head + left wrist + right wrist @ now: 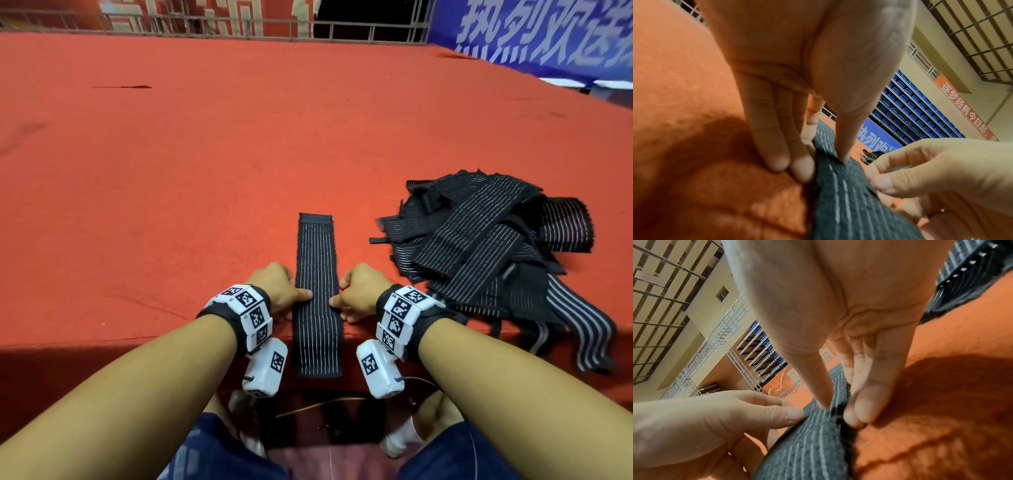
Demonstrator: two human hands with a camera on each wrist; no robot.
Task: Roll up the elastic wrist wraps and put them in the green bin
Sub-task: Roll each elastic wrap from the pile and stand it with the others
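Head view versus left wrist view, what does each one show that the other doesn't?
Only the head view shows the wrap's far end and the heap of unrolled wraps in full. Only the left wrist view shows the left fingers under the edge, thumb on top. Both show the flat wrap pinched by left hand and right hand.

Red felt-covered table (205, 154), broad, small dark mark toward far left. Blue banner (548, 37) with white characters along far right edge. Grey metal railing (359, 31) beyond far edge. Blue stadium seats (916, 110) visible in left wrist view.
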